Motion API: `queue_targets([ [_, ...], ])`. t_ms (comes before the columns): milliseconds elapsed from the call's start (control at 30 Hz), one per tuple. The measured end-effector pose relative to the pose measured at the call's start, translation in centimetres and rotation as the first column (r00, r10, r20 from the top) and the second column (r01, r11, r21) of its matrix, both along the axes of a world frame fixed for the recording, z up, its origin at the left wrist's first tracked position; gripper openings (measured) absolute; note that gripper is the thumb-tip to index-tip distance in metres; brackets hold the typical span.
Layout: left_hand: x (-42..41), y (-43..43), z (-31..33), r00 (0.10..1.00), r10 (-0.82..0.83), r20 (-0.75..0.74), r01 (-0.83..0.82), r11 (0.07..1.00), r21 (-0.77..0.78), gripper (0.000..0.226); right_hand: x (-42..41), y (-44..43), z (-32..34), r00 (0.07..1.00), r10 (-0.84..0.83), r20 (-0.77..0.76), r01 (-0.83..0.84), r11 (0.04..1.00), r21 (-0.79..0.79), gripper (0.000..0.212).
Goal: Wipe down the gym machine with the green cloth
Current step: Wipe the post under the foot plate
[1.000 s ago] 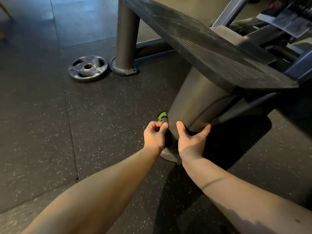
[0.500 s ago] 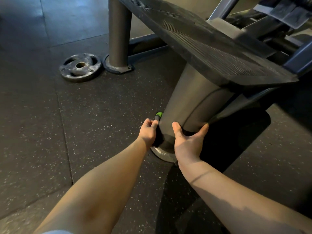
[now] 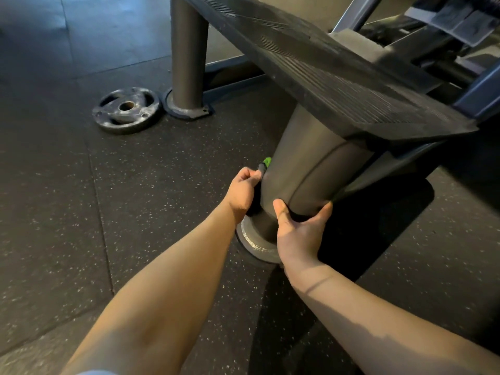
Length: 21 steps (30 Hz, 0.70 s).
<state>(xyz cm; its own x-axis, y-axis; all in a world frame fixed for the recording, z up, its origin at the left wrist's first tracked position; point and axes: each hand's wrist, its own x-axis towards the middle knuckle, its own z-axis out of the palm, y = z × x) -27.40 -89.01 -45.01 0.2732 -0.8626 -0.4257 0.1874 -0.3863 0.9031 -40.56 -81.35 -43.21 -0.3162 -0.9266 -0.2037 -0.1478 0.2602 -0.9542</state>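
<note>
The gym machine's thick grey support post (image 3: 297, 169) rises from a round base flange (image 3: 254, 244) on the floor, under a ribbed black platform (image 3: 338, 77). My left hand (image 3: 243, 190) grips the green cloth (image 3: 266, 162) against the post's left side; only a small green corner shows above my fingers. My right hand (image 3: 300, 234) wraps round the post's lower front, thumb to the left and fingers curled behind the right side, with a dark strip of cloth under them.
A dark weight plate (image 3: 125, 109) lies flat on the speckled rubber floor at the upper left. A second grey post (image 3: 188, 52) stands behind it on its own base. More machine frame and pads (image 3: 446, 20) fill the upper right.
Both hands have stayed low on the post. The view has shifted slightly, and the green corner of cloth shows a little higher above my left hand.
</note>
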Motion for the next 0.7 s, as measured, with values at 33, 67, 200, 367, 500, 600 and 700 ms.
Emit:
queue_targets([
  [33,0.4,0.5,-1.6,1.0,0.013,0.018,-0.014,0.999,0.044,0.029,0.0,0.0,-0.2,1.0,0.007,-0.002,-0.007,1.0,0.001,0.111],
  [67,0.7,1.0,-3.0,0.998,0.023,0.062,-0.029,0.995,0.097,0.028,0.1,0.1,-0.3,1.0,0.014,-0.001,-0.014,1.0,0.003,0.111],
  [200,0.1,2.4,-3.5,0.983,0.0,0.183,-0.042,0.974,0.223,0.025,-0.2,-0.1,-0.4,1.0,0.018,0.009,-0.019,0.999,0.028,0.11],
  [367,-1.5,8.7,1.7,0.972,0.085,0.221,-0.156,0.931,0.33,0.024,-0.7,0.3,4.4,0.996,0.054,-0.073,-0.026,0.941,0.338,0.096],
  [500,-3.5,13.4,10.0,0.993,0.082,0.088,-0.109,0.926,0.362,0.018,-1.4,2.1,11.3,0.999,0.036,-0.002,-0.026,0.755,0.656,0.056],
  [600,-4.1,15.4,17.3,0.996,0.094,-0.005,-0.085,0.922,0.378,0.019,-1.6,4.4,18.4,0.985,0.124,0.12,-0.172,0.649,0.741,0.034],
  [700,-3.3,16.8,25.0,0.997,0.067,-0.032,-0.047,0.907,0.42,0.02,-2.0,6.0,25.3,0.931,0.227,0.285,-0.364,0.581,0.728,0.033],
])
